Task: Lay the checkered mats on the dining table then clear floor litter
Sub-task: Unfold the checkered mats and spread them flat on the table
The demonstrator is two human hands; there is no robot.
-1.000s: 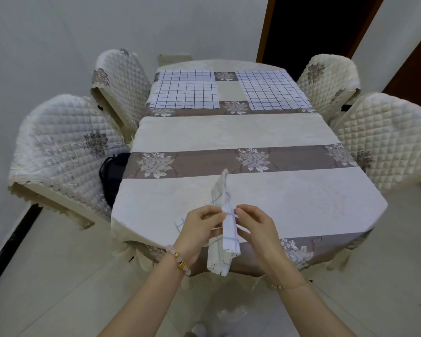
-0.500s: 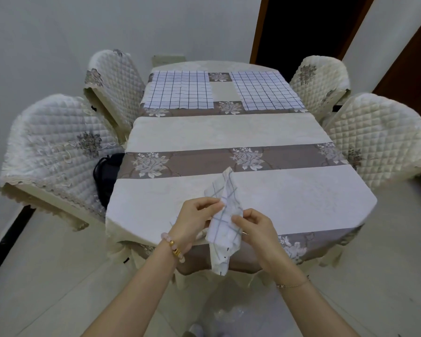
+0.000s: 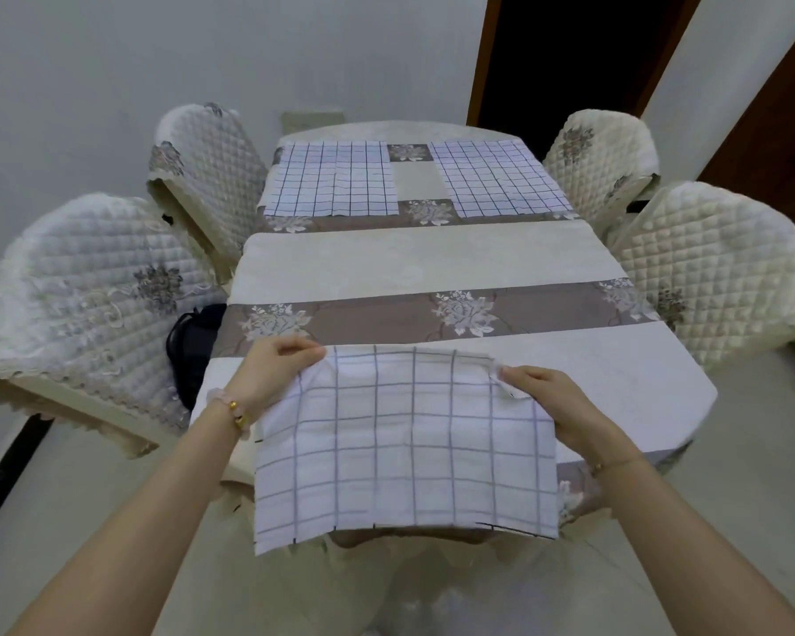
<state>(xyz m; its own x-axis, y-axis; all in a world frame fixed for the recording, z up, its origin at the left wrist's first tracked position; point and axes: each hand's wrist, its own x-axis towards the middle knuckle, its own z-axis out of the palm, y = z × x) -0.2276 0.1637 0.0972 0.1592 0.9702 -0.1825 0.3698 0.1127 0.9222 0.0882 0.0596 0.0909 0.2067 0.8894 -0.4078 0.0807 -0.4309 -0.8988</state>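
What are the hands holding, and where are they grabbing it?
A checkered mat: the left hand pinches its far left corner, the right hand its far right corner.

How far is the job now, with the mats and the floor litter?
Done: the left mat and right mat lie flat at the far end of the table. In hand: the left hand and right hand hold the third mat by its far corners, spread over the near edge. Left: lay it flat, then the litter; a pale blurred patch on the floor may be some.

2 mats [image 3: 331, 179] side by side at the table's [image 3: 423, 263] far end, third mat [image 3: 405, 442] over near edge, chairs [image 3: 88, 296] flanking both sides
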